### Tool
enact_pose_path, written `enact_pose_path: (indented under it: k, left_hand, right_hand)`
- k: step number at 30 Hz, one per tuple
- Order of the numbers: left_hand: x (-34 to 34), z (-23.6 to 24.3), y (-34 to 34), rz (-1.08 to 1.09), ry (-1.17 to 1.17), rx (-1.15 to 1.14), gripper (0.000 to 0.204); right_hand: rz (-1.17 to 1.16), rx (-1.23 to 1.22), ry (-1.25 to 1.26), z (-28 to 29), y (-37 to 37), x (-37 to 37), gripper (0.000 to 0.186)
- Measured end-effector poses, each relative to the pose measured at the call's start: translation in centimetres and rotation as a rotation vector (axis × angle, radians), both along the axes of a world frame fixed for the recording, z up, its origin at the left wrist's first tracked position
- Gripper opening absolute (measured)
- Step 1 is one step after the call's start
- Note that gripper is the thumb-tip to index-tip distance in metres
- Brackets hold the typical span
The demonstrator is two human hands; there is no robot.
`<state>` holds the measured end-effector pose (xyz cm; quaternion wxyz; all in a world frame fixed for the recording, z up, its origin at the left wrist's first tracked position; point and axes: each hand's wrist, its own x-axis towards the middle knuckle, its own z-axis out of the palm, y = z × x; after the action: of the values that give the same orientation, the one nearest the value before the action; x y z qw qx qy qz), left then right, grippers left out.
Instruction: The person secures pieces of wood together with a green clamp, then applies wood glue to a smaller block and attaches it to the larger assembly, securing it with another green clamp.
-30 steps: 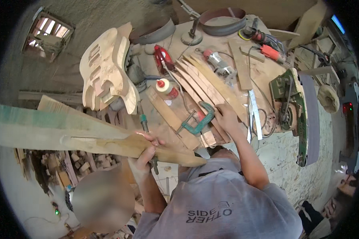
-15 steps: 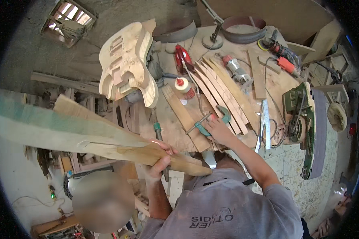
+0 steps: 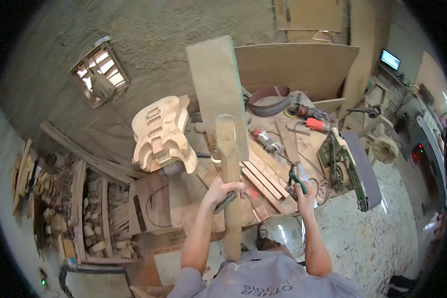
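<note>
My left hand (image 3: 221,192) is closed around a long narrow wooden piece (image 3: 228,164) with a stepped end, held in front of me. Behind its upper part rises a wide pale board (image 3: 211,74) with a green edge. A dark handle (image 3: 225,202) juts out beneath my left fingers; the rest of that tool is hidden. In my right hand (image 3: 304,195) is a green C-clamp (image 3: 295,180), raised above the front of the workbench. Several wooden strips (image 3: 263,181) lie side by side on the bench between my hands.
Stacked pale guitar bodies (image 3: 159,131) stand at the bench's left. Toward the back are a sanding belt loop (image 3: 269,103), a red power tool (image 3: 317,125) and a router (image 3: 267,140). A green belt sander (image 3: 335,161) occupies the right side. Offcuts fill a wooden rack (image 3: 103,218) at left.
The wooden pieces in my left hand have swung from pointing left to pointing away from me. My right hand has lifted the C-clamp off the bench and moved right.
</note>
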<state>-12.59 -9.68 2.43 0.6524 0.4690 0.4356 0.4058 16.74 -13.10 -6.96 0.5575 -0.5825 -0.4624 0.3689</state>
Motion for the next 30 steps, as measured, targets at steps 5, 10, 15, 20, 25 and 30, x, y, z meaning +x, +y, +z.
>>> enact_pose_path:
  k: [5,10,15,20,25,30]
  left_hand:
    - [-0.5,-3.7,0.4,-0.208,0.025,-0.148,0.026]
    - [-1.6,-5.7,0.7,-0.270,-0.008,-0.213,0.030]
    - [-3.8,-6.9,1.4,-0.498,-0.299,-0.278,0.041]
    - [-6.3,-7.8,1.3,-0.565,-0.378,-0.327,0.043]
    - [-5.3,-7.1,0.5,-0.541,-0.280,-0.321,0.042]
    - [-3.7,-6.8,-0.1,-0.452,-0.173,-0.410,0.033]
  right_hand:
    - [-0.106,0.028,-0.162,-0.9,-4.7,1.8,0.034]
    - [-0.154,0.009,-0.141,-2.3,-8.1,1.8,0.042]
    - [-0.180,0.015,0.058,-3.1,-8.8,0.8,0.046]
    - [-0.119,0.058,0.042,-2.1,-7.7,-0.3,0.045]
    - [-0.057,0.123,-0.030,1.5,-5.6,-1.1,0.048]
    - [0.125,0.217,-0.025,7.0,-1.4,-1.6,0.035]
